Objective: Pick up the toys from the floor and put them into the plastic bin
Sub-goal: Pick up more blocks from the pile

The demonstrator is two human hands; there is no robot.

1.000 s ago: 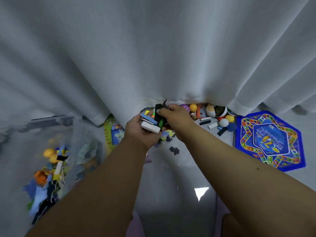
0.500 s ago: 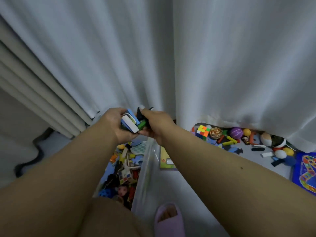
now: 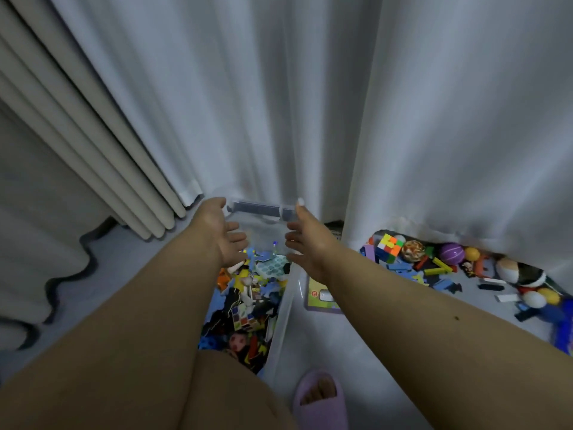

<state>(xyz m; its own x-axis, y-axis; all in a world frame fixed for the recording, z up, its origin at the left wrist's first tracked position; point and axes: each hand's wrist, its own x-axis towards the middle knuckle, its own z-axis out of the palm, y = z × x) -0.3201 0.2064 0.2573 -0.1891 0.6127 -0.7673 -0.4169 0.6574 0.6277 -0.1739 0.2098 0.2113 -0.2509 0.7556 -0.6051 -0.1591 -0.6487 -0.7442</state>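
Both hands are over the plastic bin [image 3: 280, 324], palms turned toward each other, with a free gap between them. The left hand [image 3: 224, 234] has its fingers spread and holds nothing; the right hand [image 3: 305, 240] is also spread wide and holds nothing. The bin is clear, so its right wall is hard to follow; only a pale edge runs down toward the purple slipper [image 3: 321, 398]. Its far rim touches the white curtain [image 3: 279, 103]. Inside lie many mixed toys, partly covered by the left arm and a knee. More toys are on the floor [image 3: 325, 336] at the right, along the curtain hem: a colour cube [image 3: 389, 248], a purple ball [image 3: 452, 252], blocks and small balls. A flat board [image 3: 321, 297] lies just beside the bin, half hidden under the right arm. The toys at the right border are cut off and blurred.
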